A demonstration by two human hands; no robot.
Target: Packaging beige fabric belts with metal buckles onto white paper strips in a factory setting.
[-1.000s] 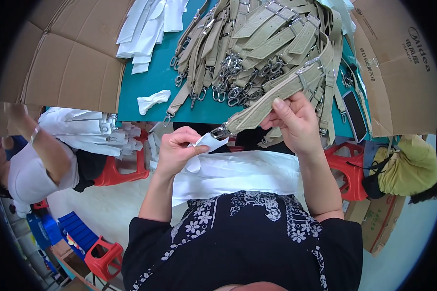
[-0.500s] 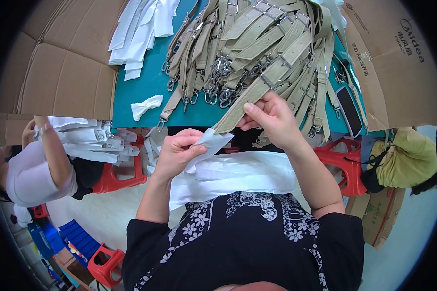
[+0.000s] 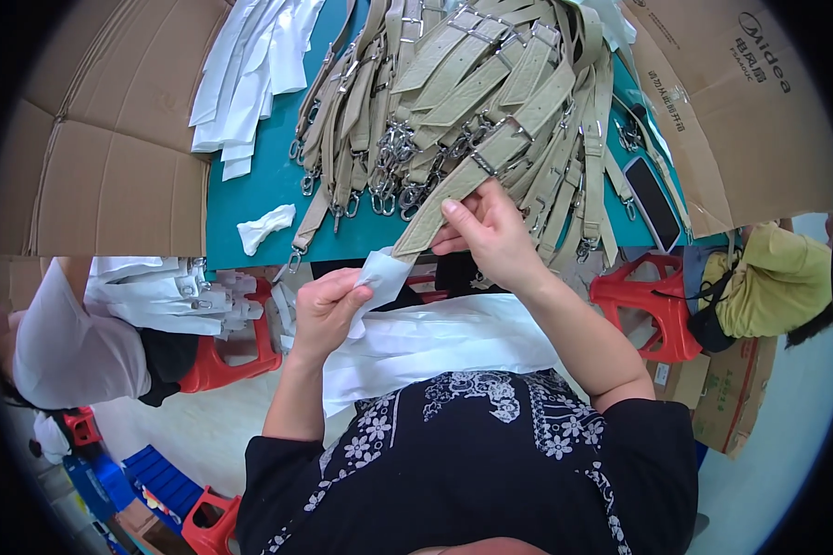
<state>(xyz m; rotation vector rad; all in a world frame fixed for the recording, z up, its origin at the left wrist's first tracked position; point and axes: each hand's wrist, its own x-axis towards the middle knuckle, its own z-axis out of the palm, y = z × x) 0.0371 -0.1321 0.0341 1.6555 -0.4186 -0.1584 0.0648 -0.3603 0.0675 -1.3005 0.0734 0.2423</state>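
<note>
My right hand point(image 3: 495, 236) pinches a beige strap point(image 3: 432, 222) a little way up from its pointed end, thumb on top. Between finger and thumb, my left hand point(image 3: 329, 310) grips a white paper sleeve point(image 3: 386, 276). The strap's end sits at the mouth of this sleeve, and how far inside it reaches is hidden. A metal buckle point(image 3: 483, 165) shows on the strap above my right hand. Beyond lies a big heap of beige straps point(image 3: 453, 97) with metal buckles and clasps. More white sleeves point(image 3: 435, 342) rest across my lap.
White strips point(image 3: 250, 74) and a crumpled white piece point(image 3: 266, 228) lie on the green table point(image 3: 241, 199). A phone point(image 3: 652, 203) is at the right edge. Cardboard point(image 3: 111, 157) stands at both sides. People sit left point(image 3: 74, 342) and right point(image 3: 773, 291), near red stools point(image 3: 652, 314).
The white sleeve has turned more upright over the strap's tip. My two hands keep their grips, and the whole view has shifted slightly.
</note>
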